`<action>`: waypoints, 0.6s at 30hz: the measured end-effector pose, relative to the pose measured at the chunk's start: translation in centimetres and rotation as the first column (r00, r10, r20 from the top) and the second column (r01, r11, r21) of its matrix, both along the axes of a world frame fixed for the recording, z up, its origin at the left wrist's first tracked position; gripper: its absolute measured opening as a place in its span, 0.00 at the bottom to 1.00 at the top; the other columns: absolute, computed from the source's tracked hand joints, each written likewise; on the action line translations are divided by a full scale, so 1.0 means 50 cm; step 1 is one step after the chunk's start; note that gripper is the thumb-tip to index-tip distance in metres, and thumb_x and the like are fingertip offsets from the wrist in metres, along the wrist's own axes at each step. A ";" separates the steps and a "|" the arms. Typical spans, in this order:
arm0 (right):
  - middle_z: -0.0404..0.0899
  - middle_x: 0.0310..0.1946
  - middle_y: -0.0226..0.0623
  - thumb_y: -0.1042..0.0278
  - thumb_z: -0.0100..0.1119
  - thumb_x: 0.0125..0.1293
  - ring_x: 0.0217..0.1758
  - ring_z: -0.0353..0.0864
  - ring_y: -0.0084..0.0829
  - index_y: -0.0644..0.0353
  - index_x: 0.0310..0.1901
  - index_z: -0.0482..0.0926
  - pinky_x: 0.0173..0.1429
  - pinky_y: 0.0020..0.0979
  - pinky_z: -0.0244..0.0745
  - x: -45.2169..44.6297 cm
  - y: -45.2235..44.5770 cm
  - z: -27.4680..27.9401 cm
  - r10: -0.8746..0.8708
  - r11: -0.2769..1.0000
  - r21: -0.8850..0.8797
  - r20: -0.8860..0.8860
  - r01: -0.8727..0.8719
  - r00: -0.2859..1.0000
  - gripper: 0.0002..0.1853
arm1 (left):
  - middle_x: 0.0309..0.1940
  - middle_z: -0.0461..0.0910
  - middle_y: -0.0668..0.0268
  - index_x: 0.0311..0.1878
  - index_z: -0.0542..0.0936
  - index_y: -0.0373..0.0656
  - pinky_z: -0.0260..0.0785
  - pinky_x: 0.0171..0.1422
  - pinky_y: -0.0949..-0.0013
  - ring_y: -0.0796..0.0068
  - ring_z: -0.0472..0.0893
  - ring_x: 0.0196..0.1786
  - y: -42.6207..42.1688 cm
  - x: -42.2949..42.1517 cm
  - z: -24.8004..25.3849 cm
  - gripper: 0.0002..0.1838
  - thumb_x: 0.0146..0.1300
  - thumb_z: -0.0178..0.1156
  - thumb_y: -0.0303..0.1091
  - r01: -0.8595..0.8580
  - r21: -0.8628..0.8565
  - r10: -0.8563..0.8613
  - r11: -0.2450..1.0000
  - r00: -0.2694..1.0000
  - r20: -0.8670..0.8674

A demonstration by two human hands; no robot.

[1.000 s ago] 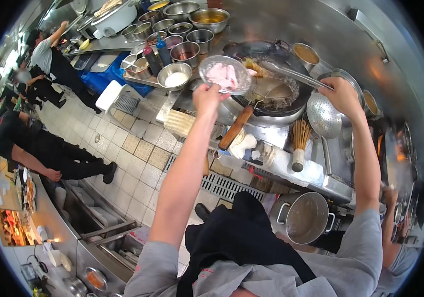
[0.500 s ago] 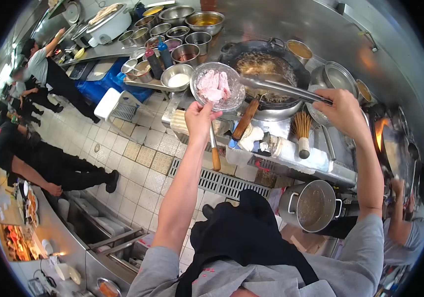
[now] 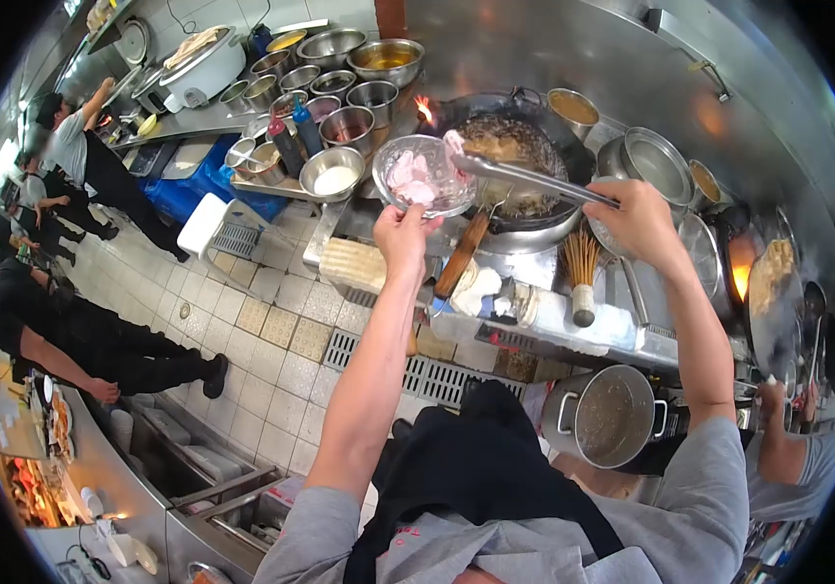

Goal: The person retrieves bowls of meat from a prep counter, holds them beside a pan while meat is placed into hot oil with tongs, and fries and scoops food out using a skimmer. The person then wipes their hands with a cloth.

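My left hand [image 3: 404, 237] is closed on the near rim of a clear bowl [image 3: 390, 200] that holds pale pink raw meat pieces [image 3: 411, 179]. Metal tongs [image 3: 539, 180] are in my closed right hand [image 3: 634, 216]; their tips grip one meat piece [image 3: 454, 148] at the bowl's right edge. Just right of the bowl, a dark wok [image 3: 573, 156] holds bubbling brown liquid [image 3: 510, 141]. A wooden handle [image 3: 463, 255] slants down from the wok's near side, partly over a white cloth [image 3: 478, 290].
Steel bowls [image 3: 334, 173] and squeeze bottles [image 3: 285, 148] crowd the back left. A bamboo brush [image 3: 582, 282] lies near the front edge, above a large pot [image 3: 616, 417]. Flames [image 3: 741, 268] rise at the right beside a co-worker [image 3: 795, 457]. Another person [image 3: 76, 331] stands at left.
The tongs have gone from empty over the wok to holding a meat piece at the bowl's edge. My right hand has moved left. A small flame now shows behind the wok's left side.
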State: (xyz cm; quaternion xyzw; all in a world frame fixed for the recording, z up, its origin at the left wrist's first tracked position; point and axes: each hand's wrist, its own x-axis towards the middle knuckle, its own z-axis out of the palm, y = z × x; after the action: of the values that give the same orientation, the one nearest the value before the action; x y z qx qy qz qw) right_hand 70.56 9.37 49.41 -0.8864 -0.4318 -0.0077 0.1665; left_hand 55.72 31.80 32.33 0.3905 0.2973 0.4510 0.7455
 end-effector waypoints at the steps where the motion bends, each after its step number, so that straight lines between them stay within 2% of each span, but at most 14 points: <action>1: 0.81 0.34 0.47 0.60 0.62 0.53 0.39 0.80 0.45 0.57 0.44 0.82 0.46 0.39 0.72 0.026 -0.001 0.005 -0.013 0.999 0.031 0.006 0.013 1.000 0.17 | 0.27 0.74 0.62 0.28 0.71 0.32 0.78 0.30 0.72 0.71 0.78 0.25 0.009 0.010 0.002 0.04 0.56 0.55 0.21 -0.012 -0.004 0.011 1.000 1.000 -0.029; 3: 0.82 0.34 0.46 0.59 0.62 0.53 0.40 0.81 0.44 0.55 0.43 0.82 0.46 0.39 0.73 0.091 0.005 0.003 -0.051 0.997 0.057 0.073 0.047 0.996 0.16 | 0.27 0.74 0.61 0.28 0.71 0.32 0.78 0.30 0.72 0.71 0.79 0.26 0.018 0.024 0.007 0.04 0.56 0.55 0.21 -0.032 0.000 0.032 0.999 0.999 -0.034; 6: 0.81 0.35 0.47 0.62 0.59 0.53 0.42 0.81 0.43 0.57 0.40 0.83 0.48 0.39 0.74 0.200 0.070 -0.051 -0.131 0.980 -0.114 0.233 0.161 0.964 0.13 | 0.28 0.74 0.61 0.28 0.70 0.32 0.78 0.31 0.71 0.71 0.79 0.27 0.015 0.035 0.005 0.04 0.56 0.55 0.21 -0.025 0.014 0.026 1.000 0.997 -0.068; 9: 0.81 0.37 0.50 0.66 0.55 0.54 0.44 0.81 0.45 0.60 0.38 0.82 0.50 0.40 0.74 0.305 0.145 -0.152 -0.174 0.906 -0.326 0.298 0.272 0.938 0.12 | 0.27 0.74 0.60 0.27 0.70 0.33 0.78 0.30 0.71 0.71 0.79 0.27 0.016 0.037 0.000 0.05 0.56 0.56 0.21 0.001 0.020 0.001 1.000 0.997 -0.082; 12: 0.80 0.39 0.51 0.70 0.51 0.53 0.46 0.80 0.46 0.64 0.37 0.81 0.51 0.40 0.74 0.343 0.169 -0.212 -0.247 0.912 -0.279 0.214 0.301 0.945 0.13 | 0.27 0.74 0.60 0.27 0.70 0.34 0.78 0.30 0.71 0.70 0.79 0.25 0.012 0.035 -0.005 0.06 0.56 0.56 0.22 0.032 0.025 -0.030 0.999 0.997 -0.066; 14: 0.80 0.39 0.49 0.65 0.54 0.55 0.44 0.80 0.46 0.61 0.39 0.81 0.49 0.41 0.75 0.358 0.162 -0.230 -0.247 0.923 -0.236 0.239 0.303 0.939 0.13 | 0.27 0.75 0.59 0.26 0.69 0.35 0.78 0.30 0.71 0.69 0.79 0.25 0.012 0.030 0.002 0.06 0.56 0.56 0.23 0.066 0.003 -0.065 0.998 0.994 -0.093; 15: 0.81 0.38 0.48 0.64 0.55 0.55 0.44 0.80 0.46 0.60 0.39 0.81 0.48 0.41 0.74 0.351 0.150 -0.214 -0.231 0.934 -0.212 0.253 0.287 0.940 0.13 | 0.29 0.76 0.57 0.28 0.68 0.36 0.78 0.34 0.71 0.70 0.79 0.27 0.013 0.024 0.009 0.07 0.58 0.56 0.24 0.109 -0.020 -0.110 0.994 0.988 -0.104; 18: 0.81 0.35 0.47 0.59 0.56 0.57 0.42 0.80 0.45 0.57 0.42 0.81 0.46 0.42 0.74 0.294 0.109 -0.133 -0.194 0.966 -0.119 0.239 0.227 0.951 0.14 | 0.27 0.76 0.57 0.28 0.69 0.35 0.78 0.29 0.71 0.69 0.80 0.26 0.024 0.018 0.007 0.06 0.57 0.56 0.23 0.129 -0.033 -0.132 0.991 0.987 -0.091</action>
State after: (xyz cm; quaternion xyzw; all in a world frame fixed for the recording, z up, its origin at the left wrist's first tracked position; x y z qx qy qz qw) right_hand 85.29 14.82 42.77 -0.9307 -0.3498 -0.0944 0.0498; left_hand 56.62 33.02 32.67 0.4196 0.3117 0.3784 0.7640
